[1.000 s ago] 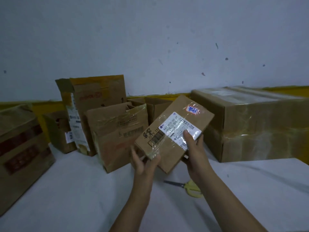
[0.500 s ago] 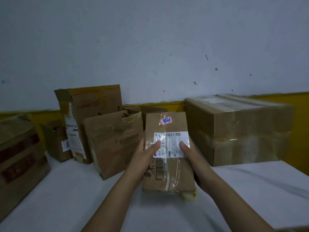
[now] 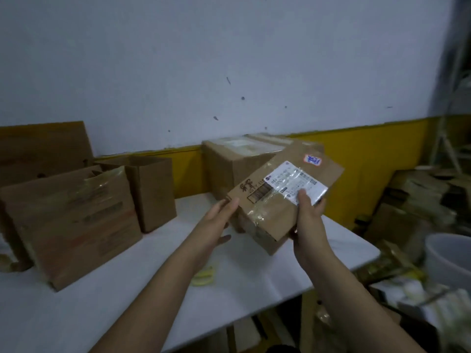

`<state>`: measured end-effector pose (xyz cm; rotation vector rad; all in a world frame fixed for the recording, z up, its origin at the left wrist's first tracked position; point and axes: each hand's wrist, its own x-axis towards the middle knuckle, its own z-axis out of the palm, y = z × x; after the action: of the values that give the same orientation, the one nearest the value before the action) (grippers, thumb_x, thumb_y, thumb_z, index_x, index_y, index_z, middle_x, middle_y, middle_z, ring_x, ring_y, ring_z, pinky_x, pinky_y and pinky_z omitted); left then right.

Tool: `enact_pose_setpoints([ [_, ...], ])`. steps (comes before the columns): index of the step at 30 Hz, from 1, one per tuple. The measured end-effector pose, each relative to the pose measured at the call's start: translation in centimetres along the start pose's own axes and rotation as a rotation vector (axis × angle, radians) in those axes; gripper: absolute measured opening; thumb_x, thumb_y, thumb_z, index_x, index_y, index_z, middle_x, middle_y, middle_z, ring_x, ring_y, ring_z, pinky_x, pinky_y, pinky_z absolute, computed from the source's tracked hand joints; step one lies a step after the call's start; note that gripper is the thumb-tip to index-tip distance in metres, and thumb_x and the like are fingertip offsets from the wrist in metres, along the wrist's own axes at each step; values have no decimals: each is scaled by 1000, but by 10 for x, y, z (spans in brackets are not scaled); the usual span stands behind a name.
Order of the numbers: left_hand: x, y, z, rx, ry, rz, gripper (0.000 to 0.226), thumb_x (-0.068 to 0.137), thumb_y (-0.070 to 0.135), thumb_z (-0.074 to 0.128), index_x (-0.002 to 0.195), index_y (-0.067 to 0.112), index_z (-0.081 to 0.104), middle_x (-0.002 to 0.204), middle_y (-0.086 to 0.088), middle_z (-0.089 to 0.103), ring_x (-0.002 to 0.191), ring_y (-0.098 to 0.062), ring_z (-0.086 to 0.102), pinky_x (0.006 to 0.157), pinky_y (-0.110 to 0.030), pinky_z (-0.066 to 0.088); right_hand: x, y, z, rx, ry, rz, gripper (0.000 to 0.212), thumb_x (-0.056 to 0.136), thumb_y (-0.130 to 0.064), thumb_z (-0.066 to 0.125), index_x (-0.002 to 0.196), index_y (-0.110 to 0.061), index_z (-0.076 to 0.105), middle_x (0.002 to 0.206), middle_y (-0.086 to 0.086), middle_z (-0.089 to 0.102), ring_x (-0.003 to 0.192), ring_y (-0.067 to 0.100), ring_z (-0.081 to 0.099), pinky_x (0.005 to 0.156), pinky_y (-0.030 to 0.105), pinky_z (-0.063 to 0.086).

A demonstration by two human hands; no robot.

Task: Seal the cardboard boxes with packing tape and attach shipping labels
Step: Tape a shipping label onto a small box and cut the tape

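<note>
I hold a small taped cardboard box point(image 3: 274, 200) tilted in the air above the white table point(image 3: 102, 301). A white shipping label point(image 3: 297, 184) under clear tape and a small red-and-blue sticker point(image 3: 313, 160) sit on its upper face. My right hand point(image 3: 309, 220) grips the box's near right edge, thumb pressing on the label. My left hand point(image 3: 216, 220) supports the box's left corner with straight fingers. Yellow-handled scissors point(image 3: 205, 275) lie on the table under my left forearm.
A large taped box point(image 3: 229, 161) stands at the back behind the held one. An open box point(image 3: 153, 189) and a taped carton point(image 3: 74, 230) stand on the left. Right of the table edge lie piled clutter point(image 3: 418, 212) and a white tub point(image 3: 448, 258).
The box went from upright on the table to lifted and tilted toward the right. My head turned right, so the boxes on the left shifted away and the table's right edge came into view.
</note>
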<state>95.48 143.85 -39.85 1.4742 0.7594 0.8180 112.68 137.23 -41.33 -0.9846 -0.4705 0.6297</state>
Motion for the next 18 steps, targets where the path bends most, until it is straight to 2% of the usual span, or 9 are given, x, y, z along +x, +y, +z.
enact_pose_setpoints([
  [2,19,-16,41,-19,-24,-95,63,88,62,60,140,34,41,136,11,55,127,-16,51,114,-46,39,7,7,-20,-121,136,92,74,93,-56,54,151,-40,12,141,7,53,114,30,61,98,51,50],
  [5,51,-45,81,43,49,-137,69,92,52,63,148,22,37,131,3,63,117,-16,61,100,-31,47,6,8,-44,-513,233,89,75,101,-48,43,156,-13,6,156,18,27,138,37,36,113,45,33],
  [7,67,-49,95,198,31,-167,60,99,49,53,147,15,45,136,-3,61,123,-21,58,96,-28,43,6,6,-60,-731,186,10,70,105,-41,36,154,-1,6,162,21,0,149,38,10,120,47,18],
  [9,79,-49,105,338,37,-215,55,104,48,40,143,11,53,144,-9,55,133,-27,50,103,-30,39,12,11,-71,-960,81,-100,63,107,-35,31,155,-2,8,160,23,-19,149,39,-13,122,51,6],
  [12,95,-56,115,393,45,-280,63,100,56,42,140,10,56,144,-14,55,132,-32,51,112,-39,39,26,24,-83,-1266,-44,-221,65,102,-54,24,157,-23,12,163,15,-18,148,39,-19,121,55,6],
  [14,119,-75,116,411,58,-295,83,77,72,47,132,11,61,136,-14,61,124,-32,56,109,-46,44,38,32,-87,-1407,-80,-206,77,93,-70,9,158,-28,10,164,11,-13,149,37,-18,120,56,12],
  [15,131,-85,117,424,85,-311,96,63,79,43,130,12,63,135,-15,61,123,-32,57,107,-47,46,43,33,-86,-1491,-95,-234,85,87,-75,-1,158,-29,9,165,12,-10,149,40,-16,119,57,13],
  [16,131,-82,119,423,109,-334,103,59,81,40,130,11,62,136,-16,58,124,-33,55,107,-46,46,49,36,-84,-1555,-99,-251,92,82,-79,-9,158,-30,9,164,13,-9,149,42,-13,119,58,13],
  [18,123,-66,124,458,171,-317,86,85,72,43,137,5,57,145,-20,47,131,-35,47,106,-36,42,54,34,-75,-1599,-80,-193,92,81,-80,-6,158,-30,8,164,16,-7,148,46,-8,119,57,14],
])
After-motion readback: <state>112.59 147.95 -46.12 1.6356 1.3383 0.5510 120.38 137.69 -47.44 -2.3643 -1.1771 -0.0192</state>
